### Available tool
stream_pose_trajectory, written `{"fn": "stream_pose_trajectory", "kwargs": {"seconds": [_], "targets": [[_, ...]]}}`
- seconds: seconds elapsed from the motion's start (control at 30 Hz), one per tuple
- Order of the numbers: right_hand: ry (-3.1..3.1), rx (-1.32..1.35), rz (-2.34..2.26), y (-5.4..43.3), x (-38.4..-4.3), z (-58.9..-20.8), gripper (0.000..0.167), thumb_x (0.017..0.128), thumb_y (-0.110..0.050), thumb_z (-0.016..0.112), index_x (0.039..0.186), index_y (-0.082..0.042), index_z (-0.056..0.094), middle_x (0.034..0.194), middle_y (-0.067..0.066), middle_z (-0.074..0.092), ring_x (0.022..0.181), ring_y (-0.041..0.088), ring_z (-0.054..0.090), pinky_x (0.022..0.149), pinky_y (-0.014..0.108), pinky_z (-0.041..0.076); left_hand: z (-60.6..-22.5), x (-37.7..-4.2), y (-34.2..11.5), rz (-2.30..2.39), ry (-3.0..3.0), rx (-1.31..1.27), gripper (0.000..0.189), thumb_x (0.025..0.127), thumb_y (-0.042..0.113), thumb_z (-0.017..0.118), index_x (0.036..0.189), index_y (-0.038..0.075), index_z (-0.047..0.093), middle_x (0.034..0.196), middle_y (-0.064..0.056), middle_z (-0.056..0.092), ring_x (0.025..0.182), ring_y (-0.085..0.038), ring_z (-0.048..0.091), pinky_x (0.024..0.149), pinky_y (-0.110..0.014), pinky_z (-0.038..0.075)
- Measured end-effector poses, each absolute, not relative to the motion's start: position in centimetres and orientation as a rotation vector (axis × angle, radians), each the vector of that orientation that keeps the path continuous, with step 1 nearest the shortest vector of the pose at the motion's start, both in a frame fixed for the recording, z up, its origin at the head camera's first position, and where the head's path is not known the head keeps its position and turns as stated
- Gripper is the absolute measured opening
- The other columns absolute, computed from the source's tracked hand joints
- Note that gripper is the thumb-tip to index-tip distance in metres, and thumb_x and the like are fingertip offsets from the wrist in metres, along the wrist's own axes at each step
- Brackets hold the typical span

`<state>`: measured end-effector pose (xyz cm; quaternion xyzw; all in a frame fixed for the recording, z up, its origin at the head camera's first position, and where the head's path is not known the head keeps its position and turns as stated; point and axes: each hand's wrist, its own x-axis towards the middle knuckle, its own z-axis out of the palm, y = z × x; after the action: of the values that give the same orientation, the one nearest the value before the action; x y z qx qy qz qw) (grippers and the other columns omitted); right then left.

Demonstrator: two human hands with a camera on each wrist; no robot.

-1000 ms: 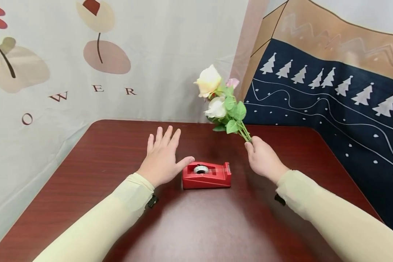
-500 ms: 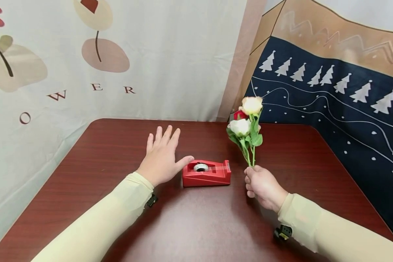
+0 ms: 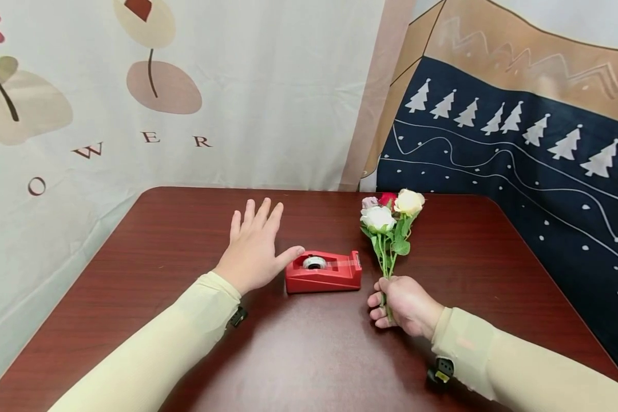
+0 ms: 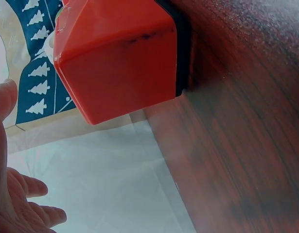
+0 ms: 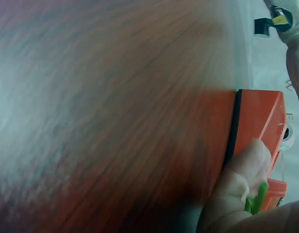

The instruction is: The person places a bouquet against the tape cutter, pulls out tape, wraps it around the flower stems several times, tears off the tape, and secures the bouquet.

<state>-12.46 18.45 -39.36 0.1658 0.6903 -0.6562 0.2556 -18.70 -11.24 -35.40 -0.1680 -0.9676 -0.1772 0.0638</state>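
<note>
My right hand (image 3: 413,302) grips a small bouquet (image 3: 377,219) by its green stems, low over the table at the right. White, cream, red and pale pink rose heads point toward the far edge. A bit of green stem (image 5: 260,196) shows between thumb and finger in the right wrist view. Left of the bouquet sits a red tape dispenser (image 3: 323,280) with a roll of clear tape. My left hand (image 3: 253,253) is spread flat with straight fingers, its thumb tip right by the dispenser's left end. The dispenser's end (image 4: 120,73) looms large in the left wrist view.
The dark red-brown wooden table (image 3: 309,355) has rounded far corners. Behind it hangs a pale curtain (image 3: 268,103) with printed flowers and letters. A navy cloth (image 3: 458,154) with white trees hangs at the right.
My right hand has come down and toward me with the bouquet, which swung from leaning left to near upright, then sank to table level. The left hand and tape dispenser have stayed put.
</note>
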Motion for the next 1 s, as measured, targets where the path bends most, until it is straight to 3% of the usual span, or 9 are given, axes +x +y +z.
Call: {"fn": "stream_pose_trajectory", "kwargs": {"seconds": [0.3, 0.53, 0.63, 0.9, 1.0], "targets": [[1.985, 0.352, -1.622, 18.7, -12.7, -39.2, 0.021, 0.11, -0.012, 0.029, 0.11, 0.0, 0.047, 0.082, 0.004, 0.071, 0.061, 0.015, 0.059, 0.06, 0.03, 0.05, -35.5, -18.6, -11.2, -0.535, -2.934, -0.514, 0.101, 0.095, 0.067, 0.062, 0.168, 0.012, 0.021, 0.175, -0.019, 0.018, 0.163, -0.049, 0.004, 0.128, -0.067, -0.001], [2.163, 0.351, -1.454, 19.2, -13.2, -38.3, 0.033, 0.112, -0.02, 0.037, 0.095, -0.004, 0.06, 0.075, 0.001, 0.064, 0.052, 0.011, 0.035, 0.052, 0.024, 0.029, -35.5, -18.6, -11.3, -0.54, -2.923, -0.514, 0.101, 0.095, 0.066, 0.063, 0.168, 0.01, 0.023, 0.175, -0.02, 0.019, 0.162, -0.05, 0.005, 0.127, -0.068, -0.001], [2.183, 0.345, -1.438, 19.2, -13.2, -38.2, 0.034, 0.112, -0.02, 0.036, 0.092, -0.005, 0.06, 0.074, 0.001, 0.06, 0.053, 0.012, 0.034, 0.051, 0.024, 0.028, -35.5, -18.6, -11.3, -0.539, -2.924, -0.512, 0.101, 0.095, 0.066, 0.063, 0.168, 0.01, 0.023, 0.175, -0.02, 0.019, 0.162, -0.05, 0.005, 0.127, -0.068, 0.0], [2.431, 0.193, -1.18, 19.5, -13.0, -38.2, 0.03, 0.11, -0.017, 0.039, 0.106, 0.002, 0.062, 0.072, 0.002, 0.066, 0.045, 0.01, 0.033, 0.049, 0.025, 0.031, -35.7, -18.8, -11.3, -0.539, -2.93, -0.512, 0.101, 0.095, 0.066, 0.063, 0.168, 0.011, 0.021, 0.175, -0.02, 0.018, 0.162, -0.051, 0.005, 0.127, -0.068, -0.001], [2.565, 0.074, -0.993, 20.2, -13.3, -38.0, 0.033, 0.111, -0.019, 0.041, 0.097, -0.001, 0.064, 0.068, 0.002, 0.068, 0.047, 0.011, 0.041, 0.05, 0.027, 0.037, -35.8, -18.8, -11.3, -0.539, -2.93, -0.512, 0.101, 0.095, 0.066, 0.063, 0.168, 0.011, 0.021, 0.175, -0.019, 0.018, 0.162, -0.051, 0.005, 0.127, -0.068, 0.0]]}}
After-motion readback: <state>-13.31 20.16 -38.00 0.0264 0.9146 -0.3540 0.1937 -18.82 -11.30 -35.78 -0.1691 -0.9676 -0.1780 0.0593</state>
